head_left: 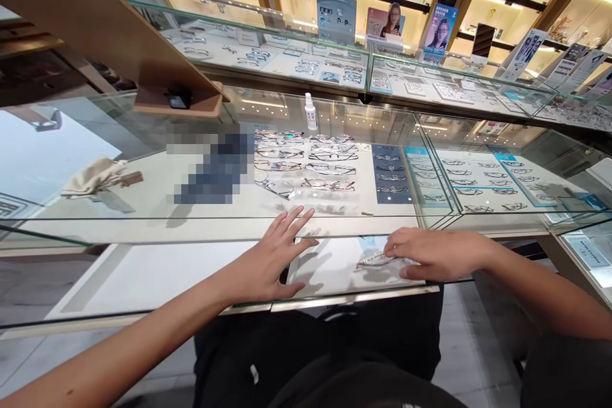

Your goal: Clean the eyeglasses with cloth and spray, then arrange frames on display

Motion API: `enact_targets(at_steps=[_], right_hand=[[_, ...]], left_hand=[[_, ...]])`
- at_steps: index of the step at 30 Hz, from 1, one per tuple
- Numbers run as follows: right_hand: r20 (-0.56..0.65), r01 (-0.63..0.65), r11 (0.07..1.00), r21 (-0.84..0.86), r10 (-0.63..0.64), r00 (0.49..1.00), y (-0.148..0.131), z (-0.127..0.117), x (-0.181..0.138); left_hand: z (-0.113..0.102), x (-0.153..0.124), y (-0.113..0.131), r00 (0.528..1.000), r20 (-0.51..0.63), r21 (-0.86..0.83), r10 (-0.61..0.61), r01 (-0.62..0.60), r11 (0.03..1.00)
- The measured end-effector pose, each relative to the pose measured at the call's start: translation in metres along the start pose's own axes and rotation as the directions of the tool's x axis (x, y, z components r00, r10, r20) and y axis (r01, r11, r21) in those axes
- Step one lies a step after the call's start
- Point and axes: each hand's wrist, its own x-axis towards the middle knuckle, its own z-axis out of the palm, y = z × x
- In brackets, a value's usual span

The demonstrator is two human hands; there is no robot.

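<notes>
Fingers spread and holding nothing, my left hand (268, 261) hovers over the left side of a white tray surface (329, 268) at the counter's near edge. My right hand (435, 254) is closed on a pair of eyeglasses (370, 260) low over the right side of that surface. Its fingertips cover part of the frame, so the exact grip is partly hidden. A light blue card (371, 243) shows just behind these eyeglasses. Beyond my hands, several pairs of glasses (329, 169) sit in rows at the glass counter.
A white spray bottle (310, 113) stands behind the rows. To the left lie a beige cloth (98, 175) and a wooden stand (176, 102). A dark blue display card (392, 173) holds more glasses at right. An open white drawer (157, 274) extends at near left.
</notes>
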Motion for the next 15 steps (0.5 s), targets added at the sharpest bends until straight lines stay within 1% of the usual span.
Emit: enact_targets(at_steps=[2, 3, 5, 7, 10, 12, 15], right_hand=[[0.083, -0.035, 0.999, -0.026, 0.037, 0.996, 0.009, 0.015, 0.009], [0.095, -0.077, 0.996, -0.048, 0.081, 0.992, 0.016, 0.022, 0.016], [0.073, -0.199, 0.976, -0.094, 0.206, 0.976, 0.036, 0.035, 0.029], [0.015, -0.339, 0.931, -0.137, 0.344, 0.939, 0.060, 0.045, 0.041], [-0.145, -0.509, 0.832, -0.219, 0.488, 0.861, 0.099, 0.053, 0.054], [-0.232, -0.576, 0.774, -0.263, 0.529, 0.816, 0.121, 0.054, 0.061], [-0.279, -0.618, 0.735, -0.280, 0.554, 0.785, 0.147, 0.050, 0.069]], left_hand=[[-0.001, 0.000, 0.001, 1.000, 0.009, -0.008, -0.011, 0.011, 1.000], [-0.002, 0.000, 0.001, 1.000, 0.011, -0.013, -0.017, 0.017, 1.000], [-0.003, -0.001, 0.002, 1.000, 0.012, -0.023, -0.028, 0.028, 0.999], [-0.003, -0.001, 0.002, 0.999, 0.009, -0.032, -0.036, 0.036, 0.999], [-0.001, -0.002, 0.002, 0.999, -0.006, -0.042, -0.042, 0.041, 0.998], [0.000, -0.002, 0.002, 0.999, -0.017, -0.042, -0.039, 0.038, 0.998], [0.001, -0.003, 0.001, 0.999, -0.020, -0.038, -0.029, 0.029, 0.999]])
